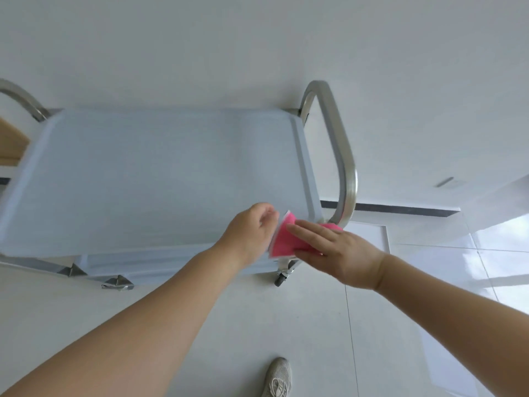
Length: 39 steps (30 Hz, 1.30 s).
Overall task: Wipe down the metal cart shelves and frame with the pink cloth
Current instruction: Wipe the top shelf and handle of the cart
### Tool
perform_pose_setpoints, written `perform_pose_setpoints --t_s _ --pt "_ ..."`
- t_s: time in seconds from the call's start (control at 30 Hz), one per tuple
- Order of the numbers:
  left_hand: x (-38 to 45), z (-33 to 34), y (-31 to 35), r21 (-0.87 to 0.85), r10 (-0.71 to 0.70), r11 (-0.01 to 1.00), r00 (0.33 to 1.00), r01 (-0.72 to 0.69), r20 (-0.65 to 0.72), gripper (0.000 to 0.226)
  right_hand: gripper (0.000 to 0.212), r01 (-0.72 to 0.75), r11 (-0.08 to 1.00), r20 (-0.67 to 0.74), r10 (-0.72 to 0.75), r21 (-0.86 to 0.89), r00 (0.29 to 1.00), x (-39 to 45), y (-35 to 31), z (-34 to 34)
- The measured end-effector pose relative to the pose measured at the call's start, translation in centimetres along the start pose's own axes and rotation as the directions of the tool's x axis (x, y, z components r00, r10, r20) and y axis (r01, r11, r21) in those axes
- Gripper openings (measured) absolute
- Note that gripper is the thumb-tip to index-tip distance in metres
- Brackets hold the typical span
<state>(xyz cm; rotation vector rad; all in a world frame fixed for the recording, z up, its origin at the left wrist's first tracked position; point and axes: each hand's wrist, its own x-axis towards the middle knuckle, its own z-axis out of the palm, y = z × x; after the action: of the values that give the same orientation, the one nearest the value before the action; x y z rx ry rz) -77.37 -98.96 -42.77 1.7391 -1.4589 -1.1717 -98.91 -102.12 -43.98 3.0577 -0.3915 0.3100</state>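
Note:
A metal cart stands in front of me, its pale top shelf (148, 179) seen from above. A curved steel handle (340, 156) rises at its right end. The pink cloth (283, 239) lies at the shelf's near right corner. My left hand (249, 233) pinches the cloth's left edge with curled fingers. My right hand (335, 250) lies flat on the cloth with fingers stretched out toward the left. A lower shelf (171, 265) shows just under the front edge.
A second steel handle (20, 101) curves up at the cart's left end beside a wooden surface (11, 144). A caster wheel (282, 277) sits under the near right corner. My shoe (277, 376) is on the white tiled floor below.

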Motion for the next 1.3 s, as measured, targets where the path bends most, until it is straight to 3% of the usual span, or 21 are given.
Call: perform_pose_setpoints --t_s 0.1,0.2,0.33,0.4,0.43,0.5,0.53,0.6,0.7,0.83,0.9,1.1,1.3 --pt "-1.5 -0.8 4.3 -0.230 -0.039 0.970 0.984 0.079 0.174 0.029 0.022 -0.038 0.999 -0.077 0.038 0.011 0.996 0.4 -0.9 -4.7" --pt "-3.6 -1.7 8.1 -0.354 -0.016 0.932 0.985 0.076 0.171 0.014 0.024 -0.062 0.998 -0.102 0.062 -0.001 0.993 0.2 -1.9 -9.0" --pt "-5.2 -3.1 11.1 -0.192 0.118 0.974 0.993 -0.119 -0.016 0.018 0.021 -0.067 0.998 -0.036 0.067 0.012 0.997 -1.2 -3.1 -12.5" --pt "-5.9 -3.8 12.1 -0.100 0.193 0.977 0.981 -0.190 0.020 0.020 0.022 -0.221 0.966 -0.016 0.225 0.131 0.974 -1.5 -3.3 -13.5" --pt "-6.2 -4.1 12.4 -0.057 0.220 0.975 0.974 -0.217 0.046 0.021 0.027 -0.364 0.904 0.000 0.374 0.224 0.928 -1.4 -3.5 -13.8" --pt "-6.5 -4.9 12.8 0.022 0.267 0.963 0.960 -0.270 0.089 0.021 0.049 -0.642 0.680 0.102 0.655 0.355 0.749 -0.7 -3.4 -13.6" --pt "-6.4 -5.2 12.8 0.043 0.279 0.957 0.954 -0.285 0.110 0.019 0.062 -0.726 0.567 0.190 0.722 0.390 0.666 -0.1 -3.3 -13.4" --pt "-6.0 -6.0 12.8 0.038 0.257 0.964 0.956 -0.265 0.142 0.016 0.077 -0.779 0.443 0.311 0.739 0.444 0.597 1.2 -3.0 -12.9" --pt "-5.0 -6.8 12.5 0.033 0.262 0.962 0.949 -0.271 0.174 0.016 0.075 -0.783 0.373 0.346 0.742 0.498 0.574 3.0 -2.8 -11.9" --pt "-3.6 -7.0 11.7 -0.004 0.306 0.949 0.917 -0.316 0.254 0.015 0.061 -0.812 0.213 0.372 0.806 0.543 0.461 4.0 -2.7 -10.4" --pt "-2.9 -6.8 11.1 -0.024 0.298 0.952 0.907 -0.305 0.296 0.013 0.055 -0.799 0.172 0.358 0.825 0.576 0.436 4.3 -2.5 -9.9" --pt "-0.9 -6.0 9.1 0.137 0.310 0.920 0.897 -0.366 0.315 0.020 0.029 -0.864 0.241 0.271 0.883 0.443 0.385 2.6 -2.3 -8.4" --pt "1.9 -1.8 7.4 0.373 0.197 0.870 0.920 -0.323 0.338 0.009 0.019 -0.929 0.014 0.223 0.969 0.370 0.103 -0.8 -0.6 -6.7"
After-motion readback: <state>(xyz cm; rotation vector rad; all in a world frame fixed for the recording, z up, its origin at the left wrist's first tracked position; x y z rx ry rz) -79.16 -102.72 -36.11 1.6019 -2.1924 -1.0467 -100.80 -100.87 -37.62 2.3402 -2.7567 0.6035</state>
